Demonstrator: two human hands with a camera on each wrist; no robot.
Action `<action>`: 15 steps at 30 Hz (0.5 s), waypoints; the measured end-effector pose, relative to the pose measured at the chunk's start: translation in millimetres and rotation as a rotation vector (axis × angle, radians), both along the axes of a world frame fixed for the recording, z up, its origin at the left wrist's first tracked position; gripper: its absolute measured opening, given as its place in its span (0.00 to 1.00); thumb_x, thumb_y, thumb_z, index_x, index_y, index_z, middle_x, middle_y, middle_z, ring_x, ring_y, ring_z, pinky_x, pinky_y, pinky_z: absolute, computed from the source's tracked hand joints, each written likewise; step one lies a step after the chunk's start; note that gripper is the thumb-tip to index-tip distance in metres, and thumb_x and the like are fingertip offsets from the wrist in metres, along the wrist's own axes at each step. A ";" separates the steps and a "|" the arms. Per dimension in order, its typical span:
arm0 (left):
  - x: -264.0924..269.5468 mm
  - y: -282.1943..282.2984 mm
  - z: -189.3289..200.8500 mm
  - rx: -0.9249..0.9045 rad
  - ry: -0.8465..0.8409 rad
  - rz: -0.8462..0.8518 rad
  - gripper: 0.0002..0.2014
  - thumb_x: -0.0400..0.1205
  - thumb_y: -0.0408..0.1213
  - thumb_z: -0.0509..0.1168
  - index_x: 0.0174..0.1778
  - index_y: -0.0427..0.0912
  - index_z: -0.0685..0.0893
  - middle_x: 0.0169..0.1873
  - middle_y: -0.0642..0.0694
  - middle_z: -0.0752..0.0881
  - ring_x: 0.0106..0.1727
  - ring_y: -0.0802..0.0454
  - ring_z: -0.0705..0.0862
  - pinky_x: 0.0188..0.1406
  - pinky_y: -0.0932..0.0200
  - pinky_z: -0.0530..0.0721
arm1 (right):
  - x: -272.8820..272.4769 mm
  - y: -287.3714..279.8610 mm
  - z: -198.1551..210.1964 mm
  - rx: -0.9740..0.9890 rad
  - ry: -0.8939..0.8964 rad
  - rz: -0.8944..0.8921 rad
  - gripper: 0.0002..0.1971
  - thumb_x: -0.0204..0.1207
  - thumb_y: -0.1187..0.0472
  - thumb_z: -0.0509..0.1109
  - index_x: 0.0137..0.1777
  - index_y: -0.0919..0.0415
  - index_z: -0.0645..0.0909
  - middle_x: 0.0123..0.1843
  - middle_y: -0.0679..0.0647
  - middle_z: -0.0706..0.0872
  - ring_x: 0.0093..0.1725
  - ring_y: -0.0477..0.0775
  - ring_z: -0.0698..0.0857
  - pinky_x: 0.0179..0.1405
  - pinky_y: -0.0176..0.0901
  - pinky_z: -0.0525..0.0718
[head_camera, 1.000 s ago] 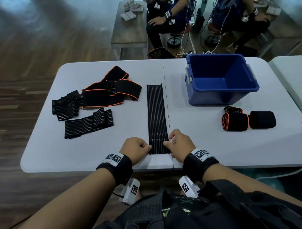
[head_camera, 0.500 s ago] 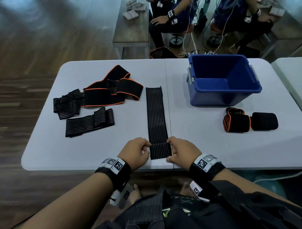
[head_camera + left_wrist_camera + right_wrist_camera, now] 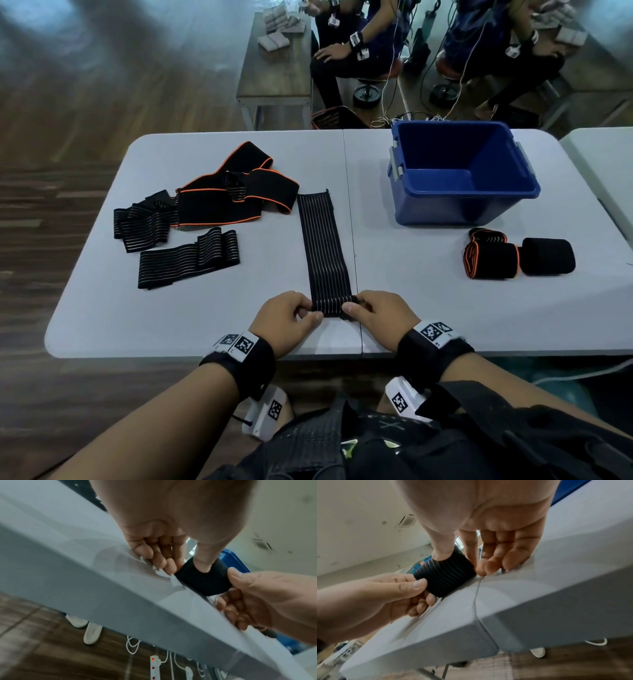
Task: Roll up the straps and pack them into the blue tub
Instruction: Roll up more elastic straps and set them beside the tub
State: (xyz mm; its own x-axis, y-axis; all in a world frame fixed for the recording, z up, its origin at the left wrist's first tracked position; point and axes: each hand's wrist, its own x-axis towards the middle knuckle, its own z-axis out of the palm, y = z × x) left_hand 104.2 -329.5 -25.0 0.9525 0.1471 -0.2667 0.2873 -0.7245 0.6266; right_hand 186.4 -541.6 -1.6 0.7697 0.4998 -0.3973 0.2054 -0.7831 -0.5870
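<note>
Two hands work the near end of one long ribbed black strap (image 3: 323,250) that lies flat along the middle of the grey bench (image 3: 219,315), running away from the person just left of the bench's centre seam. The near end is already turned into a short, tight roll (image 3: 203,578) at the bench's front edge. The left hand (image 3: 286,322) pinches the roll's left end, thumb on top and fingers curled beneath and against the bench; the right hand (image 3: 380,317) pinches the right end the same way, its thumb pressing down on the ribbed surface in the right wrist view. Each grip is closed on the roll, not spread.

The blue tub (image 3: 462,209) stands at the far right of the bench, well apart from the hands, and nothing shows inside it. Just in front of it lie two finished rolls side by side and touching: an orange-edged roll (image 3: 491,260) and a plain black roll (image 3: 548,257), with a smaller orange-trimmed coil (image 3: 486,236) behind them. On the left half of the bench sit loose straps: an orange-trimmed strap (image 3: 236,192) in folds, a striped strap (image 3: 145,224) bunched beside it, and another striped strap (image 3: 188,258) nearer the person.
</note>
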 end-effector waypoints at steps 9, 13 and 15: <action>-1.0 -17.3 0.6 0.068 0.076 0.007 0.18 0.85 0.55 0.64 0.32 0.50 0.79 0.31 0.52 0.84 0.37 0.53 0.82 0.37 0.56 0.76 | -1.3 4.8 -0.3 -0.160 0.039 -0.071 0.29 0.83 0.36 0.60 0.30 0.59 0.75 0.32 0.58 0.84 0.36 0.58 0.84 0.42 0.50 0.81; -3.4 -19.1 4.2 0.058 0.073 0.010 0.16 0.83 0.54 0.68 0.34 0.49 0.81 0.34 0.50 0.86 0.39 0.53 0.83 0.42 0.54 0.82 | -7.2 2.2 -3.4 -0.063 0.055 -0.218 0.17 0.79 0.41 0.71 0.46 0.56 0.76 0.42 0.52 0.86 0.42 0.55 0.87 0.46 0.50 0.86; -6.6 -18.9 4.1 0.044 0.013 0.041 0.11 0.81 0.53 0.71 0.41 0.50 0.81 0.37 0.53 0.85 0.40 0.55 0.83 0.42 0.58 0.80 | -10.3 1.8 -1.7 -0.050 0.055 -0.216 0.15 0.79 0.45 0.72 0.53 0.54 0.74 0.46 0.49 0.83 0.46 0.52 0.85 0.48 0.48 0.83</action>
State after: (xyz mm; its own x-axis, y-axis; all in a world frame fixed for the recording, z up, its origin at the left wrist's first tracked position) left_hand 97.6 -348.4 -20.9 0.9419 0.1974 -0.2718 0.3252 -0.7388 0.5903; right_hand 176.1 -539.7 -3.3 0.8331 0.3045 -0.4617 -0.0011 -0.8339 -0.5520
